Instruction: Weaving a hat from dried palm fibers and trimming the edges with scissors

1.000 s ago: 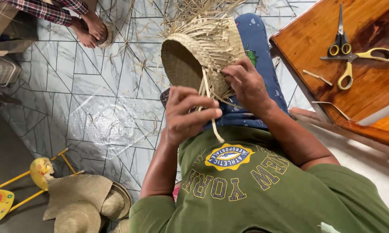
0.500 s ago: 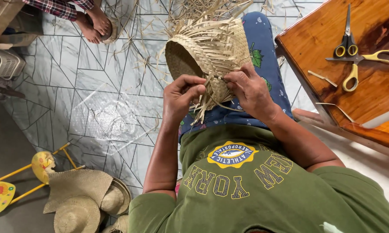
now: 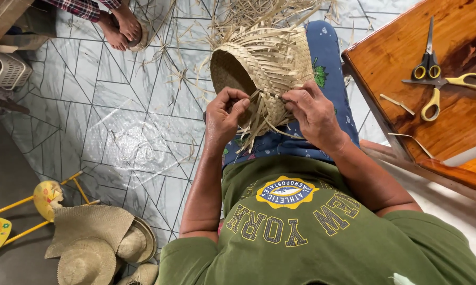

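Observation:
A half-woven straw hat point(image 3: 272, 63) rests on my lap, crown toward me, with loose straw strips sticking out around its edge. My left hand point(image 3: 224, 113) pinches a few of these strips at the near side of the weave. My right hand point(image 3: 314, 113) presses on the hat's right side and grips a strand there. Both hands touch the hat. My legs are in blue patterned cloth point(image 3: 330, 63).
A wooden table point(image 3: 459, 121) at the right carries two pairs of scissors point(image 3: 433, 68) and straw offcuts. Finished straw hats point(image 3: 98, 243) lie on the floor at lower left by a yellow child's chair point(image 3: 42, 198). Another person's feet point(image 3: 122, 26) rest at top left, with straw scattered on the tiles.
My left hand rose from pulling a long strand down toward my chest back to the hat's weave. The hat tilted slightly and both hands closed in on its near edge.

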